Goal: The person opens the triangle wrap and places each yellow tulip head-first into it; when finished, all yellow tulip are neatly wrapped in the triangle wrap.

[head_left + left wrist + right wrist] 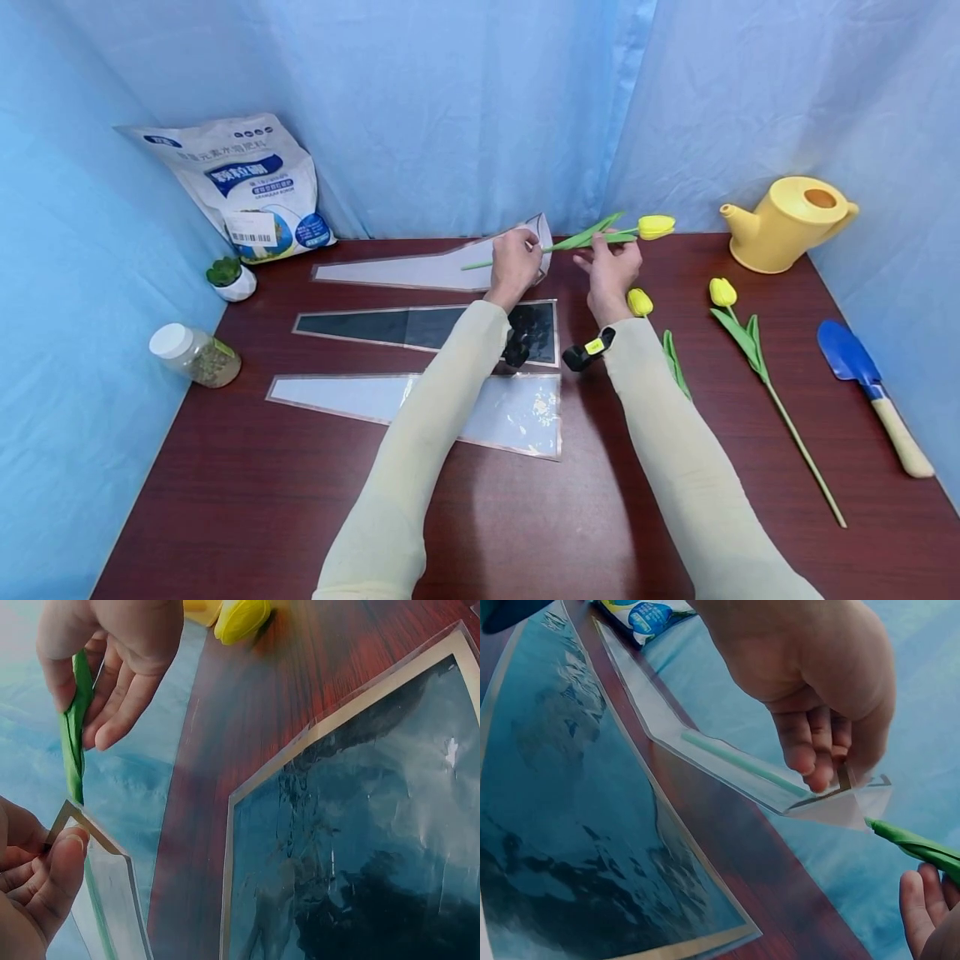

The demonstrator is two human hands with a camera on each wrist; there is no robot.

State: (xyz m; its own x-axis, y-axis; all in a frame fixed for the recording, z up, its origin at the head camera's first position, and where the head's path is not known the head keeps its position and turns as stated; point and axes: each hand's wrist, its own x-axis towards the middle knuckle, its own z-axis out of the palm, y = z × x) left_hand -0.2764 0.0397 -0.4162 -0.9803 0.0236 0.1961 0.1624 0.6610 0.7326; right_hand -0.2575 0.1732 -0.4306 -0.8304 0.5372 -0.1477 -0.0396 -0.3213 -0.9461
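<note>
My left hand (pixel 516 262) pinches the wide mouth of a white tapered flower sleeve (pixel 405 272) and lifts it off the table. A yellow tulip (pixel 656 227) is held by my right hand (pixel 613 271) at its green leaves (pixel 73 754). Its stem runs inside the clear-faced sleeve, as both wrist views show, while leaves and bloom stay outside. In the right wrist view, my left hand (pixel 821 690) has its fingertips at the sleeve's edge. Nearer me lie a black sleeve (pixel 360 327) and another white sleeve (pixel 330 394), both flat.
Two more yellow tulips lie right, one (pixel 640 302) partly under my right arm, another (pixel 722 292) beyond it. A yellow watering can (pixel 780 229) and blue trowel (pixel 847 350) are far right. Left stand a fertilizer bag (pixel 247 187), potted succulent (pixel 234 282) and jar (pixel 202 358).
</note>
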